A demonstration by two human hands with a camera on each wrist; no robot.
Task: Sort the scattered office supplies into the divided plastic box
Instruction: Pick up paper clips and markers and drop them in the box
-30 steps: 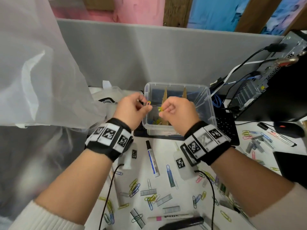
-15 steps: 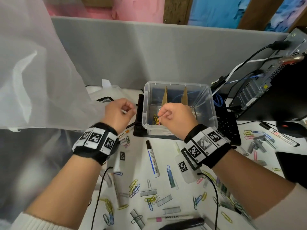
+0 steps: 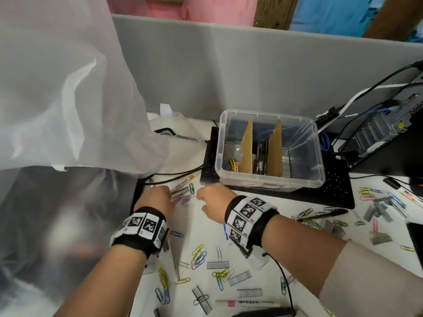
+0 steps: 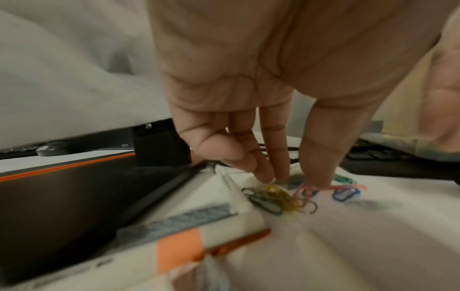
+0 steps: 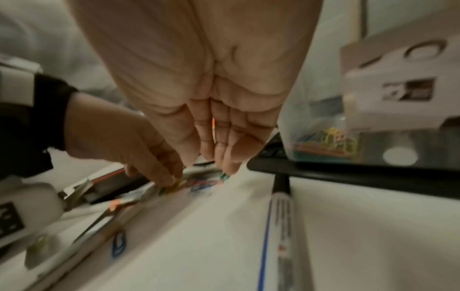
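Note:
The clear divided box (image 3: 319, 161) stands on a black keyboard, with coloured paper clips (image 3: 233, 163) in its left section, markers (image 3: 259, 156) in the middle and staple strips (image 3: 288, 161) on the right. Both hands are down on the white table in front of the box's left corner. My left hand (image 3: 170, 195) has straight fingers (image 4: 316, 157) whose tips touch a small heap of paper clips (image 4: 273, 196). My right hand (image 3: 200, 197) points its fingers (image 5: 231, 157) down beside a green clip (image 5: 225, 175), holding nothing I can see.
An orange-capped marker (image 3: 183, 183) and a staple strip lie just beyond the hands. More clips, staple strips (image 3: 217, 265) and markers (image 3: 247, 302) are scattered across the near table. A translucent plastic sheet (image 3: 57, 88) hangs at the left; a computer tower (image 3: 377, 131) and cables stand at the right.
Both hands have come down from over the box's left section to the table in front of it. The clips they pinched a second ago are no longer in their fingers.

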